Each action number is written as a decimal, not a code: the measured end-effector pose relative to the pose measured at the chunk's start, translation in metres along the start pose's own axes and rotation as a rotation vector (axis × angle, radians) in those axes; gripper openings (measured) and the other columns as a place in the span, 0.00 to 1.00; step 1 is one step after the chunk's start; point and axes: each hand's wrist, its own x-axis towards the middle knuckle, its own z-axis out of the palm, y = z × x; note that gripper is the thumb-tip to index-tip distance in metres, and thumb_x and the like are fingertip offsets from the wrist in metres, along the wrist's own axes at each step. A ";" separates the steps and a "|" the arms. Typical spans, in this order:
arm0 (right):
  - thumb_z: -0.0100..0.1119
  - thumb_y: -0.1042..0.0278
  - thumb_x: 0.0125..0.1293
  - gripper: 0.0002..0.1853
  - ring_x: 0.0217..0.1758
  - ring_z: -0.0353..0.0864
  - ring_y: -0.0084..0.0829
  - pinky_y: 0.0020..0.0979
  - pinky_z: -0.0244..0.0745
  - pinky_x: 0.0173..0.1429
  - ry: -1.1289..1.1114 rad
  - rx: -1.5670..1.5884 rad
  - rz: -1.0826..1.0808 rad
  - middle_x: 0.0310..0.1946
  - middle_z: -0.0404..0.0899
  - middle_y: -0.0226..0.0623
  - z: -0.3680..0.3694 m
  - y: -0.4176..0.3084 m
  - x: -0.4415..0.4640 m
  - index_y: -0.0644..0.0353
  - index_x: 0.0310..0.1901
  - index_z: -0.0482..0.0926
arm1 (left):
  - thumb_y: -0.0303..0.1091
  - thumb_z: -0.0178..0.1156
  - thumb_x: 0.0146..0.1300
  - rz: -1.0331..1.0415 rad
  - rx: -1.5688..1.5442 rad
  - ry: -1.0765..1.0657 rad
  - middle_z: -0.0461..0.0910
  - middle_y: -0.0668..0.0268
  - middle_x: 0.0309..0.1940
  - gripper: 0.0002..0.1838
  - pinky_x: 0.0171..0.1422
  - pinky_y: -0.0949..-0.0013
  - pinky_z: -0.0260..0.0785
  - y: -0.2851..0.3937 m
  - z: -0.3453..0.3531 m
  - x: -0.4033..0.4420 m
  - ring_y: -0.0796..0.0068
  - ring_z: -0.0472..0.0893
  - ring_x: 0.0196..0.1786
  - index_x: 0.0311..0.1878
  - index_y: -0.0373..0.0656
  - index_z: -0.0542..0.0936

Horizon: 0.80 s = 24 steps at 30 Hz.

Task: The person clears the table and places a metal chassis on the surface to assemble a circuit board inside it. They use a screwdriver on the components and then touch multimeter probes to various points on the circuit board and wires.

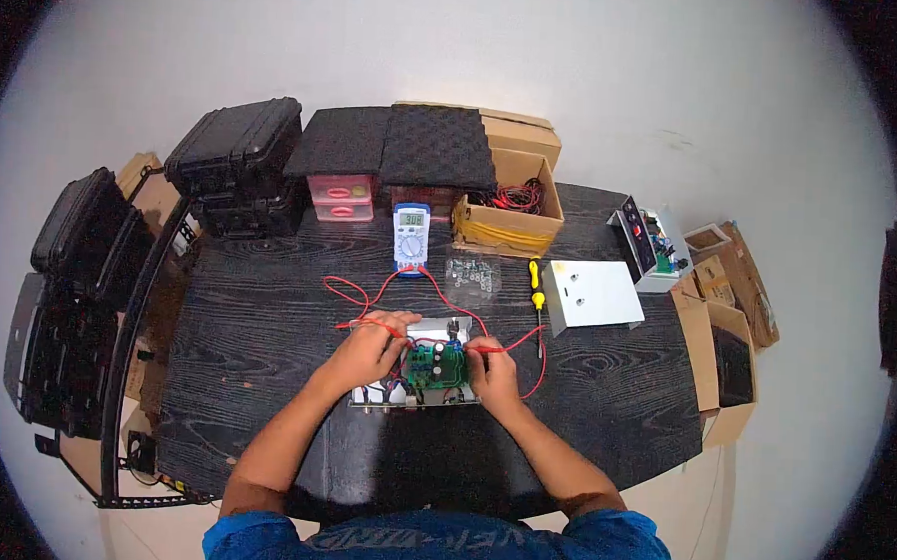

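An open metal enclosure (428, 329) with a green circuit board (442, 380) inside lies in front of me. My left hand (367, 352) is closed at the board's left side, with a red test probe (386, 328) across its fingers. On the right edge of the board, my right hand (494, 374) pinches another red test probe (490, 349). The probe tips are too small to make out. Red leads run from both hands to a blue-and-white multimeter (410, 240) behind the enclosure; its display is lit with digits.
A yellow-and-black screwdriver (536, 284) lies beside a white metal cover (596, 296). A clear bag of small parts (471, 278) sits near the multimeter. Behind are a cardboard box (506, 232) of cables, pink drawers (342, 200) and black cases (236, 156). Another opened unit (660, 249) stands back right.
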 end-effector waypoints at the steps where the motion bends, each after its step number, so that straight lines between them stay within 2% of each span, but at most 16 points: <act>1: 0.56 0.60 0.82 0.13 0.42 0.88 0.41 0.37 0.81 0.47 -0.005 0.009 0.010 0.42 0.84 0.45 0.000 0.001 0.000 0.63 0.49 0.80 | 0.24 0.59 0.69 -0.003 0.002 -0.006 0.82 0.48 0.64 0.05 0.73 0.48 0.65 -0.001 0.001 0.000 0.45 0.80 0.65 0.45 0.38 0.75; 8: 0.55 0.58 0.82 0.15 0.41 0.88 0.40 0.37 0.81 0.47 -0.008 0.047 -0.001 0.41 0.84 0.45 -0.002 -0.001 0.000 0.64 0.49 0.81 | 0.25 0.60 0.68 -0.014 -0.002 0.020 0.82 0.50 0.64 0.05 0.74 0.48 0.64 0.001 0.002 -0.001 0.46 0.81 0.63 0.44 0.39 0.74; 20: 0.58 0.69 0.79 0.07 0.41 0.87 0.38 0.35 0.81 0.47 0.026 0.017 -0.061 0.41 0.84 0.46 -0.001 -0.004 0.002 0.65 0.49 0.80 | 0.26 0.60 0.68 0.008 0.043 0.027 0.82 0.49 0.64 0.04 0.75 0.46 0.62 0.001 0.002 -0.002 0.45 0.80 0.64 0.43 0.39 0.76; 23: 0.60 0.72 0.77 0.05 0.45 0.87 0.46 0.40 0.81 0.50 -0.019 0.042 0.021 0.43 0.84 0.46 -0.004 -0.010 0.004 0.63 0.48 0.80 | 0.26 0.60 0.69 0.006 0.063 0.001 0.82 0.50 0.64 0.05 0.77 0.45 0.60 -0.002 0.001 -0.001 0.47 0.80 0.66 0.45 0.39 0.77; 24: 0.60 0.72 0.77 0.05 0.44 0.87 0.45 0.39 0.81 0.50 -0.014 0.038 0.022 0.43 0.84 0.46 -0.004 -0.010 0.004 0.63 0.48 0.80 | 0.26 0.60 0.70 0.001 0.071 -0.004 0.82 0.50 0.64 0.05 0.78 0.45 0.60 -0.002 0.002 -0.003 0.48 0.80 0.67 0.46 0.39 0.77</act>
